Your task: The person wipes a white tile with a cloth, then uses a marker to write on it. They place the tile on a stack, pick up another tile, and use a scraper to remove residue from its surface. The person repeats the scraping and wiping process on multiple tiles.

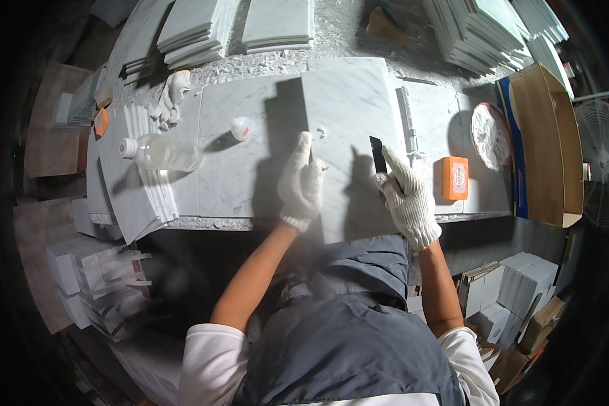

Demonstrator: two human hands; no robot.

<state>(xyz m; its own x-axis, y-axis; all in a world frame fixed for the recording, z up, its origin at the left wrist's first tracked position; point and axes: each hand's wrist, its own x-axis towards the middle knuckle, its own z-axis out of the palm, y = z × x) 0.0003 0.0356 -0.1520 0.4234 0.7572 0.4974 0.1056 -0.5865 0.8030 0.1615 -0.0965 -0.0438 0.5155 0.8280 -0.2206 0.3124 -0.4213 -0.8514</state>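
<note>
Occupying the left part of the dusty table (348, 34), a clear bottle (169, 153) was well apart from the gloved left hand (301, 183). This hand was loosely open, its fingers nearly straight, beside the left edge of a pale marble slab (345, 145); it gripped nothing visible, and whether it touched the edge I could not tell. The slab lay in the middle, its near end reaching past the table's front. I judged it heavy, stiff and brittle at the corners, with a smooth face that was probably slippery; the two long edges seemed the safest places to hold. Further right, the right hand (407, 196), also gloved, was closed on a thin black scraper (378, 154), which looked light, best held by its near end. Beyond was an orange box (455, 178).
</note>
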